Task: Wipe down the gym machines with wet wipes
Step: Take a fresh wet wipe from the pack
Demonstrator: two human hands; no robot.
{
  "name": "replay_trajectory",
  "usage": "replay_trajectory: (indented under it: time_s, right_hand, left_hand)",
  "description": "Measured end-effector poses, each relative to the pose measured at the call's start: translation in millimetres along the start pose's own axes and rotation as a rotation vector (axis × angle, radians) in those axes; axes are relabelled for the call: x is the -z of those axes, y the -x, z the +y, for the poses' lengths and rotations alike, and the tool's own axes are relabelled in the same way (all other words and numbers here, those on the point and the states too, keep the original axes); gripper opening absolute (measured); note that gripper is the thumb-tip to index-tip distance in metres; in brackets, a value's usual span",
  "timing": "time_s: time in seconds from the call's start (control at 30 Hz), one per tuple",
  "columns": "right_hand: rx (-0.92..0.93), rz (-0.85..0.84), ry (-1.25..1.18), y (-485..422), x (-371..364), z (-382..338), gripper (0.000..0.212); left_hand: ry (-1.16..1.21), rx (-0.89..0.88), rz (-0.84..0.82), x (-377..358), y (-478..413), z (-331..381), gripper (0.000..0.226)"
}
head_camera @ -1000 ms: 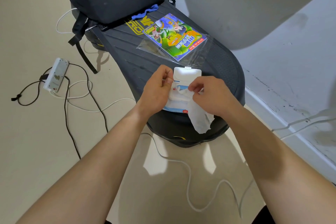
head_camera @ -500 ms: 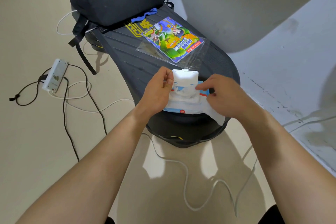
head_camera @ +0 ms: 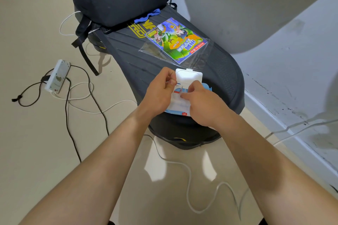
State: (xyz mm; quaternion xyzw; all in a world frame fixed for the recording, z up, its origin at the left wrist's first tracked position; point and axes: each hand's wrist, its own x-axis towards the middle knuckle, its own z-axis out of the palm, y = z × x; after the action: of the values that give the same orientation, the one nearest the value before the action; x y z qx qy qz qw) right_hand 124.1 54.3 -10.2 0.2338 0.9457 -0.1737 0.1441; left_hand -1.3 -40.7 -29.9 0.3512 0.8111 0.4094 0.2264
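Wet-wipe pack point(head_camera: 180, 105), lid open, lies at the near end of the black machine deck point(head_camera: 228, 78). Left hand point(head_camera: 161, 93) pinches its left edge; right hand point(head_camera: 203, 104) curls over its opening, grasp indeterminate.

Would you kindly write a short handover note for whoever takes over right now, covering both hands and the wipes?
Left hand: pinches the left edge of the wet wipe pack.
Right hand: fingertips at the pack's opening; whether they pinch a wipe is hidden.
Pack lies, lid flipped up, on the black machine pad.
Done: pack opened. Left: pull a wipe free, wipe the machines.
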Motion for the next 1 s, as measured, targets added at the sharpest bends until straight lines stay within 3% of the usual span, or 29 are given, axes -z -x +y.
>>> replay_trajectory:
  time_s: [0.1,0.3,0.63,0.87,1.0]
  right_hand:
    - [-0.048,-0.009,-0.049,-1,0,4,0.06]
    - [-0.053,-0.029,-0.14,-2,0,12,0.058]
    - [-0.071,-0.011,-0.179,-5,-3,19,0.058]
    - [-0.113,-0.026,-0.021,-5,0,5,0.063]
    - [-0.074,-0.009,-0.117,-3,7,11,0.059]
  left_hand:
    - [-0.016,0.013,-0.005,2,1,-7,0.009]
    - [-0.104,-0.048,-0.058,-2,6,-10,0.041]
    - [-0.115,0.039,0.123,-2,3,-14,0.007]
    - [-0.025,0.076,0.095,2,3,-5,0.005]
    - [-0.044,0.031,0.041,3,2,-7,0.002]
